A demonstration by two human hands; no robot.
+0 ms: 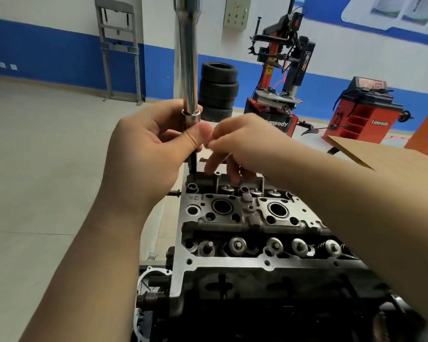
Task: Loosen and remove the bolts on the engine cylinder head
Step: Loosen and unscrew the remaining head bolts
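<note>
A person's two bare arms reach forward over a grey cast-metal engine cylinder head, which sits in the lower middle of the view on a dark engine block, its valve springs and round plug wells facing up.

The left hand wraps its fingers around a long, polished chrome socket wrench shaft held upright. Below the hand, a thin dark extension runs down into the far left corner of the head, where a bolt presumably sits; the bolt itself is hidden.

The right hand hovers just beside the left, fingers loosely curled and pointing down toward the head. Its fingertips seem to pinch something small, but it is too blurred to tell what.

Judging by appearance, the head is heavy, rigid metal and will not shift under turning force. The chrome shaft looks smooth and likely slippery, so a full wraparound grip low on the shaft suits it. Any freed bolt would be small, hard and possibly oily, best taken by its head with the fingertips.

Behind stand stacked black tyres and a red tyre-changing machine.
</note>
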